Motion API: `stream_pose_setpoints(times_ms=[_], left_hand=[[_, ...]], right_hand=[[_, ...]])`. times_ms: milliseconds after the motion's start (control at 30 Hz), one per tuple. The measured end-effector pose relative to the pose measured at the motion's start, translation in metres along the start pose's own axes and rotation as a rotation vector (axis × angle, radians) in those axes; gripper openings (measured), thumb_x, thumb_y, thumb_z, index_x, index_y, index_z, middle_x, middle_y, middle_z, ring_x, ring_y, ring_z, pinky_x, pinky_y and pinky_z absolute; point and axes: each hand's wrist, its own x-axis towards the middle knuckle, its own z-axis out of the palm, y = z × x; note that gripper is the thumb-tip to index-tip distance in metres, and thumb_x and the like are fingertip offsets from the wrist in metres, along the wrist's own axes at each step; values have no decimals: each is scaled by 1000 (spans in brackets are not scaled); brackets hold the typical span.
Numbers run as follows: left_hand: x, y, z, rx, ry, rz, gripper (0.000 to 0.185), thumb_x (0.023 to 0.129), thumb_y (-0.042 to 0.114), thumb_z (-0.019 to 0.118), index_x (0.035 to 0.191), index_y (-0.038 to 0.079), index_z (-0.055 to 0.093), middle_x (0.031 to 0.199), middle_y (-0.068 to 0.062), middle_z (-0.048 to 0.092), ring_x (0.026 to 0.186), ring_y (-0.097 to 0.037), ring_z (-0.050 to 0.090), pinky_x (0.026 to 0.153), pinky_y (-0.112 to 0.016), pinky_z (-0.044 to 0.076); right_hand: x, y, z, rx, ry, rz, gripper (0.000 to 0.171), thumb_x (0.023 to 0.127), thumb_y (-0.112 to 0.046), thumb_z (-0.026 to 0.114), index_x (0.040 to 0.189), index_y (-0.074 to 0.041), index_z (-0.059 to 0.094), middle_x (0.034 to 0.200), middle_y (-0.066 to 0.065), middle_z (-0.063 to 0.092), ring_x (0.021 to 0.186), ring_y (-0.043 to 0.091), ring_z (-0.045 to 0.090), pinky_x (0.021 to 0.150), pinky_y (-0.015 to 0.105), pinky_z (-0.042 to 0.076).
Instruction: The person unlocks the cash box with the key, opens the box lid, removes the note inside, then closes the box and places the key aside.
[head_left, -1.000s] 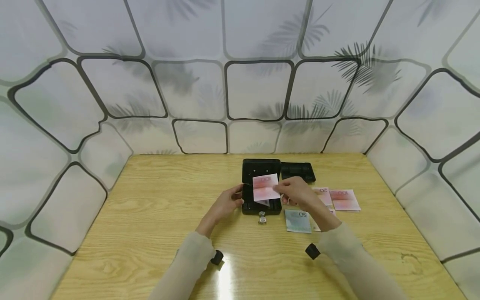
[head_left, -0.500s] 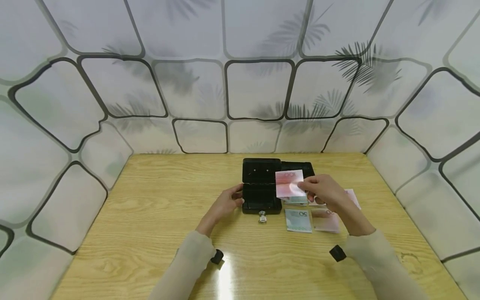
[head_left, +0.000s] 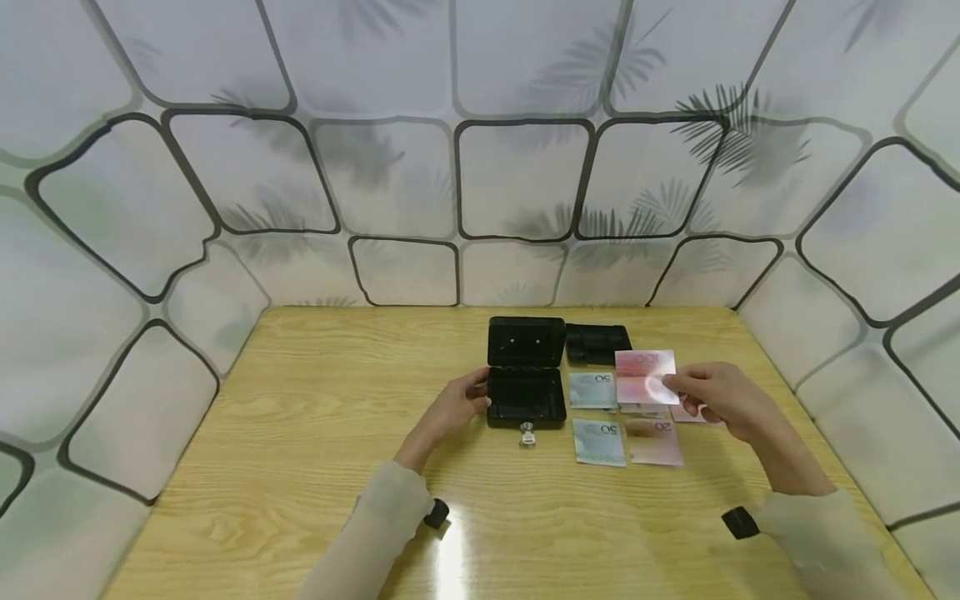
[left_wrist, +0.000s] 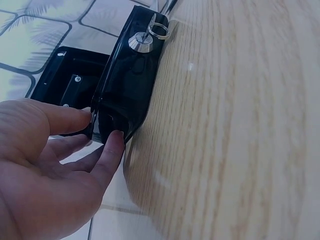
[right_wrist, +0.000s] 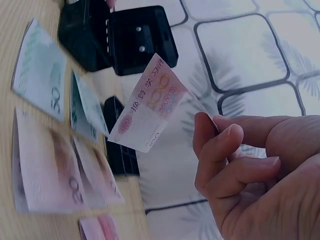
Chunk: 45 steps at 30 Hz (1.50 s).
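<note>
A small black cash box [head_left: 527, 397] stands on the table with its lid [head_left: 525, 340] raised and its inside bare. My left hand [head_left: 452, 408] holds the box's left side; in the left wrist view the thumb lies at the rim and the fingers touch the end wall. A key on a ring [left_wrist: 159, 31] sits in the front lock. My right hand [head_left: 726, 398] pinches a folded pink 100 play banknote [head_left: 641, 373] between thumb and fingers, raised above the other notes. In the right wrist view this banknote [right_wrist: 146, 107] shows printed characters.
Right of the box lie folded notes: two green 50s [head_left: 591, 390] [head_left: 599, 442], a brownish-pink 20 [head_left: 656, 443], another partly covered, and a pink one [head_left: 696, 413] near my right hand. A black tray [head_left: 597, 343] lies behind them. A patterned wall curtain [head_left: 517, 275] borders the table.
My right hand has carried the pink banknote rightward, from above the box to above the notes. The box's inside has come into view. The left hand stays at the box.
</note>
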Motion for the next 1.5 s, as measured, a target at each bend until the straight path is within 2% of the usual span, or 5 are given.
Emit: stream_pose_setpoints(times_ms=[367, 500, 800, 1200, 1500], left_hand=[[-1, -1, 2, 5, -1, -20, 58, 104, 2, 58, 159, 2, 38, 154, -21, 48, 137, -37, 51, 111, -52, 42], [-2, 2, 3, 17, 0, -15, 58, 104, 2, 58, 159, 2, 38, 152, -22, 50, 136, -37, 51, 111, -52, 42], [-3, 3, 3, 10, -7, -22, 58, 105, 2, 57, 159, 2, 37, 151, -23, 50, 138, -38, 50, 111, -53, 42], [-2, 1, 1, 6, -4, -27, 58, 105, 2, 58, 159, 3, 37, 153, -22, 49, 138, -37, 50, 112, -53, 41], [-2, 1, 1, 4, 4, -17, 58, 104, 1, 58, 159, 1, 37, 153, -22, 48, 138, -37, 50, 112, -52, 41]], right_hand=[[-29, 33, -44, -78, 6, 14, 38, 109, -25, 56, 79, -1, 59, 64, -2, 49, 51, 7, 30, 46, 30, 27], [-40, 44, -60, -117, 20, 33, 40, 109, -25, 55, 77, -1, 57, 65, -3, 50, 52, 6, 33, 47, 29, 32], [-57, 69, -86, -157, -9, 171, 41, 111, -30, 51, 80, -6, 61, 67, -3, 52, 55, 6, 37, 50, 29, 35], [-56, 103, -85, -160, -88, 205, 32, 109, -26, 55, 101, -1, 71, 69, -5, 55, 58, 4, 43, 54, 22, 42], [-48, 119, -67, -110, -133, 183, 29, 107, -22, 56, 96, 0, 72, 67, -6, 53, 56, 2, 42, 51, 19, 38]])
